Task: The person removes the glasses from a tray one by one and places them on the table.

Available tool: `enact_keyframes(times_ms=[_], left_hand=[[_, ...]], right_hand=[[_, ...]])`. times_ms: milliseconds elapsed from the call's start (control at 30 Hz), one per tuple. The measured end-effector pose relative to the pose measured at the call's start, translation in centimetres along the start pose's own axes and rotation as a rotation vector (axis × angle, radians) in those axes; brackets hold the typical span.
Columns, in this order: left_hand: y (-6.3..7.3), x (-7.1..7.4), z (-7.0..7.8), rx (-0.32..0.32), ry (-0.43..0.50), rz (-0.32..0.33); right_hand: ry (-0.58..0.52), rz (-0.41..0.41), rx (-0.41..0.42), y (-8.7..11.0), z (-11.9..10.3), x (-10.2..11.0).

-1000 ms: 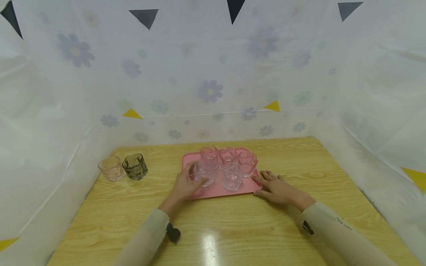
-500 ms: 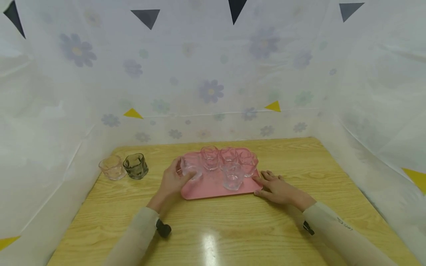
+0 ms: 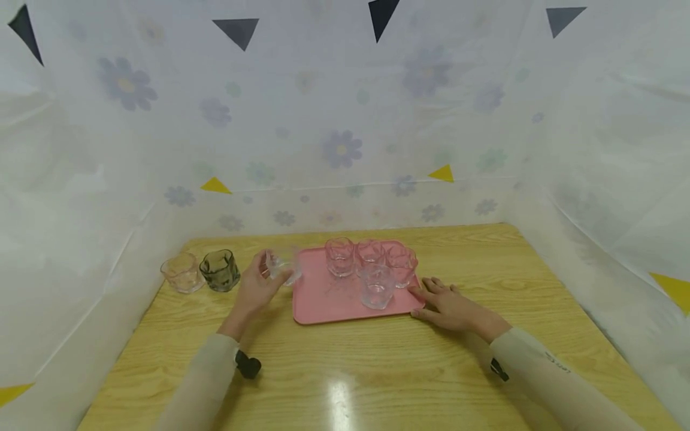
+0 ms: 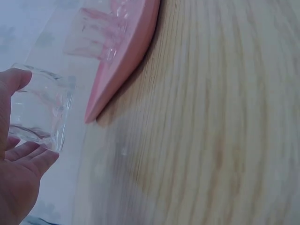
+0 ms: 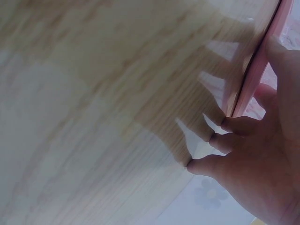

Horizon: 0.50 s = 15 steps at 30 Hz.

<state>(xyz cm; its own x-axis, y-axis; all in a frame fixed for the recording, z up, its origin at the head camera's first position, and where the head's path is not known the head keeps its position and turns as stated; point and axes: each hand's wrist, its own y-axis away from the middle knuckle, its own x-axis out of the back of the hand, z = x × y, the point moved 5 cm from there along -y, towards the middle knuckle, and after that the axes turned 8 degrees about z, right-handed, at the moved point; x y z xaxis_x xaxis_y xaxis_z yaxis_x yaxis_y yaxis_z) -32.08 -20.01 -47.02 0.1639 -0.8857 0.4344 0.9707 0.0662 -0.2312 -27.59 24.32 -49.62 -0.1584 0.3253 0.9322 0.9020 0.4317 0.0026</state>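
Observation:
My left hand (image 3: 259, 286) grips a clear glass cup (image 3: 286, 266) between thumb and fingers, just off the left end of the pink tray (image 3: 318, 305). In the left wrist view the glass cup (image 4: 40, 108) is raised above the table, thumb on one side and fingertips on the other. My right hand (image 3: 444, 305) rests with spread fingers at the tray's right edge, fingertips on the wood and thumb side against the rim. On the tray stand another clear glass cup (image 3: 377, 287) and several pink-looking ones, among them a glass cup (image 3: 339, 257) at the back.
At the table's left side stand an amber-tinted glass cup (image 3: 182, 273) and a dark grey glass cup (image 3: 219, 270), side by side. The wooden table (image 3: 377, 371) has white sheeting (image 3: 345, 108) with flower prints behind it and at both sides.
My left hand has lifted the clear glass cup from the tray's front left and carried it leftward past the tray's edge. The right hand has stayed in place.

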Motion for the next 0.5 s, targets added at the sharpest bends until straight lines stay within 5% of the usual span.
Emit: enact_keyframes(times_ms=[500], left_hand=[[-0.1,3.0,-1.8,0.032,-0.064,0.078]], right_hand=[[-0.008,-0.014,-0.012,0.1,-0.2,0.1]])
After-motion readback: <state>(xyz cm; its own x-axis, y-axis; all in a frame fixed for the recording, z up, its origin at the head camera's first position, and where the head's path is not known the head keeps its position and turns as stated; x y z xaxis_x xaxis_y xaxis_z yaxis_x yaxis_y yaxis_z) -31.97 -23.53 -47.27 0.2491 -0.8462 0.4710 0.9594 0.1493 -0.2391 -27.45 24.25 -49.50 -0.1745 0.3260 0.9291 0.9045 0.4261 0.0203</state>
